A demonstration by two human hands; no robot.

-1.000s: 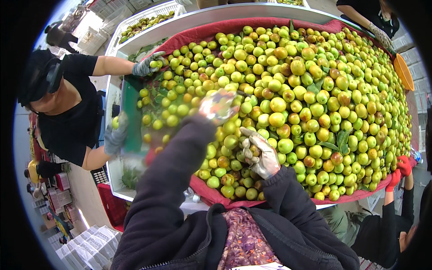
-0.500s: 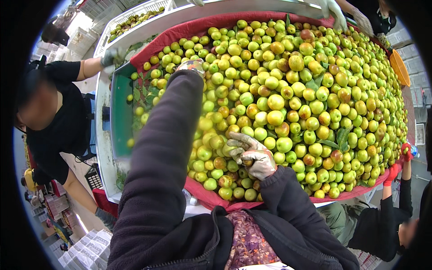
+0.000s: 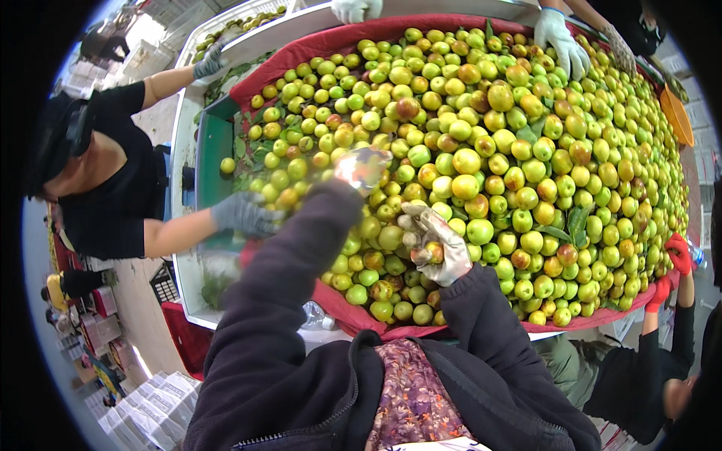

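Note:
A large heap of green and red-brown jujubes [image 3: 526, 197] lies before me on a red cloth lining [image 3: 346, 35]. My left hand [image 3: 362, 170], in a patterned glove, is over the left part of the heap, smeared by motion; its fingers do not show clearly. My right hand [image 3: 442, 244], in a stained white glove, is near the heap's front edge. Its curled fingers hold a small reddish jujube [image 3: 430, 253] against the palm. Jujubes lie directly beneath and around both hands.
A green chute [image 3: 214, 146] with loose leaves borders the heap's left end. There a co-worker's grey-gloved hand [image 3: 248, 214] reaches in. Across, another person's white-gloved hand [image 3: 562, 43] rests on the fruit. Red-gloved hands [image 3: 679, 254] are at the right edge, below an orange basket [image 3: 675, 114].
My left hand has swung back rightward from the far left of the heap. My right hand has turned, showing its jujube. The left co-worker's grey-gloved hand has come in; a white-gloved hand reached onto the fruit.

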